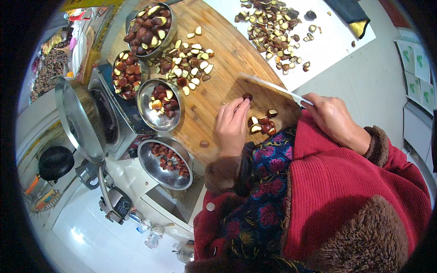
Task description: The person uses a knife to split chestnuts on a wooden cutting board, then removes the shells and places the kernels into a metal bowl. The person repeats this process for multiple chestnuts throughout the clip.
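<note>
My right hand is closed round the handle of a kitchen knife, whose blade reaches left over the wooden board. At the fingertips of my left hand, a dark brown chestnut is pinched against the board, close to the blade. Most of that chestnut is hidden by the fingers. Just right of my left hand lies a small group of cut chestnuts, some with pale yellow faces up. A larger heap of cut chestnuts covers the board's far left part.
Along the board's left side stand a heaped steel bowl, two smaller chestnut bowls, and a steel basin of whole chestnuts. More cut pieces lie on a white surface at the far right. A stove with a large steel pan is at left.
</note>
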Tool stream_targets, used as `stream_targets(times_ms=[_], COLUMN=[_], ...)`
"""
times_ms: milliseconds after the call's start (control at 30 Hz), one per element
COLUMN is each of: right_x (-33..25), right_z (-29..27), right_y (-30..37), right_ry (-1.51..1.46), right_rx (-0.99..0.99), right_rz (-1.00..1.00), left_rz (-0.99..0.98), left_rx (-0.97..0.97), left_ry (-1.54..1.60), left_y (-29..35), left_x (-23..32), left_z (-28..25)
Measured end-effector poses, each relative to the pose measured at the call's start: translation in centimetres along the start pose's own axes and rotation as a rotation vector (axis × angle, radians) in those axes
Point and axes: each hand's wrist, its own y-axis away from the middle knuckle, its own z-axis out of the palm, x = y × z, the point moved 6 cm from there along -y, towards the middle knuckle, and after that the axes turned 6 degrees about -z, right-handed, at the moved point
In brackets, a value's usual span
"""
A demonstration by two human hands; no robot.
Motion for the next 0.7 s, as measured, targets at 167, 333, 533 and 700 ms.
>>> stream_targets(times_ms=[167, 333, 533, 700], right_x=[-1.5, -2.3, -2.7, -4.0], right_z=[0.0, -1.0, -2.0, -2.4], right_y=[-0.1, -1.0, -1.3, -1.4], right_ry=[0.149, 0.212, 0.294, 0.293], right_rx=[-0.127, -0.234, -0.29, -0.345], right_rz=[-0.106, -0.144, -0.135, -0.095], left_rz=[0.017, -0.017, -0.002, 0.006], left_rx=[-0.029, -0.01, -0.011, 0.05], left_ry=[-0.14, -0.185, -0.149, -0.14], left_y=[0.4, 1.2, 1.2, 0.8], left_x=[-0.5, -0.1, -0.4, -0.1], left_z=[1.6, 1.7, 2.1, 1.6])
